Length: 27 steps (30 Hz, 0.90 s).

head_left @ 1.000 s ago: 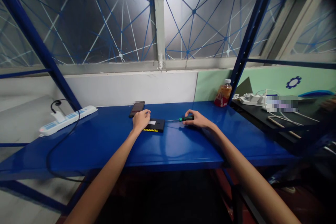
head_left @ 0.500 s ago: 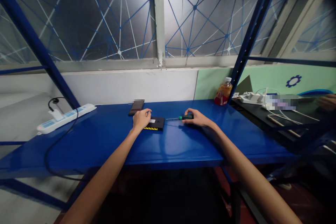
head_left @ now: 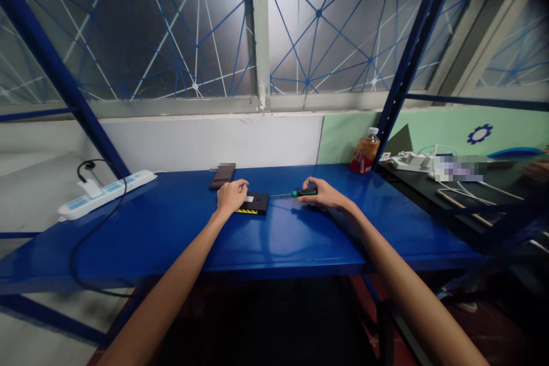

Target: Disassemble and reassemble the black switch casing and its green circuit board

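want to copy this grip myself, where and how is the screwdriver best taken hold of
The screwdriver is probably best taken by its thick handle, coming from the right, where the right hand holds it. Its thin shaft points left toward the black box, which leaves the handle at the right end.

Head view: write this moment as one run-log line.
left hand: on black box | right hand: holds screwdriver, pointing toward box | surface: blue table | nearby: phone, bottle
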{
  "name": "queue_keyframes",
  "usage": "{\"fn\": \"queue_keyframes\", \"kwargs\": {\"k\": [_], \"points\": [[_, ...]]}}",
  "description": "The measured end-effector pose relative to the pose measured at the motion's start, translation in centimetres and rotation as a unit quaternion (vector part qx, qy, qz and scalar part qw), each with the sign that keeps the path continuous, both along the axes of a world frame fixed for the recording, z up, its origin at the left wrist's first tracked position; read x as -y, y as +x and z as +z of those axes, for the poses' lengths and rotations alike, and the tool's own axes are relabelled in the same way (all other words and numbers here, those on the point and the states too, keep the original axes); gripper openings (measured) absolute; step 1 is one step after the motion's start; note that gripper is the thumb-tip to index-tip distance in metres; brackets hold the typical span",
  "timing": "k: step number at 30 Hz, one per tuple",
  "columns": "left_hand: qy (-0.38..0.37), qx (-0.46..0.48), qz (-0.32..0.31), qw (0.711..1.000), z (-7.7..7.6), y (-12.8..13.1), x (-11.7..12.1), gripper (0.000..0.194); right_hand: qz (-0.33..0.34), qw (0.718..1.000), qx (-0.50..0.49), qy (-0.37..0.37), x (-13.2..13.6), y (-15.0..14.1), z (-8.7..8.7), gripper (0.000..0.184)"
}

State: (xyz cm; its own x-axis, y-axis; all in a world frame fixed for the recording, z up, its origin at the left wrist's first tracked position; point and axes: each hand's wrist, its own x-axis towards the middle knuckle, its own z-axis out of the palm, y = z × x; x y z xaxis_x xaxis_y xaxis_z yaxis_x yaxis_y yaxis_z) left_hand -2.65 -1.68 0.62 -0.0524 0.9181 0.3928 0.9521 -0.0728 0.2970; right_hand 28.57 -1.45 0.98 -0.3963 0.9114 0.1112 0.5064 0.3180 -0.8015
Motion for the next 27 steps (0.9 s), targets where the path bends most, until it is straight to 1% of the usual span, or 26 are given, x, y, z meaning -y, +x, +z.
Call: {"fn": "queue_keyframes", "kwargs": {"k": [2,3,5,8,10,13,17,19,22,24,27], "points": [[-0.004,-0.007,0.001,1.000,0.0,0.1,0.0,0.030,0.009,1.000,-0.005,-0.021,0.0,0.2,0.0,0.052],[-0.008,-0.012,0.002,1.000,0.1,0.1,0.0,0.030,0.008,1.000,0.005,-0.018,-0.1,0.3,0.1,0.049],[-0.016,-0.025,0.002,1.000,0.1,0.1,0.0,0.030,-0.005,0.998,0.050,0.021,-0.2,0.4,0.1,0.048],[-0.028,-0.052,-0.011,0.998,0.2,0.2,0.0,0.031,-0.032,0.986,0.129,0.097,-0.4,0.1,0.1,0.059],[-0.034,-0.070,-0.023,0.997,0.1,0.2,0.0,0.032,-0.040,0.982,0.142,0.119,-0.4,-0.1,0.0,0.059],[-0.034,-0.086,-0.026,0.995,0.1,0.3,0.1,0.032,-0.038,0.988,0.112,0.103,-0.4,-0.1,-0.2,0.045],[-0.025,-0.098,-0.021,0.995,0.0,0.5,0.2,0.033,-0.019,0.995,0.086,0.051,-0.5,0.4,-0.3,0.046],[-0.021,-0.102,-0.013,0.994,0.0,0.6,0.3,0.033,-0.020,0.992,0.103,0.071,-0.6,0.5,-0.2,0.044],[-0.017,-0.099,0.003,0.995,0.0,0.9,0.4,0.034,-0.031,0.979,0.154,0.130,-0.5,0.4,-0.1,0.050],[-0.016,-0.095,0.015,0.995,0.0,1.1,0.4,0.033,-0.032,0.978,0.166,0.125,-0.4,0.3,0.0,0.054],[-0.019,-0.095,0.036,0.995,-0.1,1.4,0.5,0.032,-0.027,0.986,0.130,0.096,-0.4,0.3,-0.1,0.046]]}}
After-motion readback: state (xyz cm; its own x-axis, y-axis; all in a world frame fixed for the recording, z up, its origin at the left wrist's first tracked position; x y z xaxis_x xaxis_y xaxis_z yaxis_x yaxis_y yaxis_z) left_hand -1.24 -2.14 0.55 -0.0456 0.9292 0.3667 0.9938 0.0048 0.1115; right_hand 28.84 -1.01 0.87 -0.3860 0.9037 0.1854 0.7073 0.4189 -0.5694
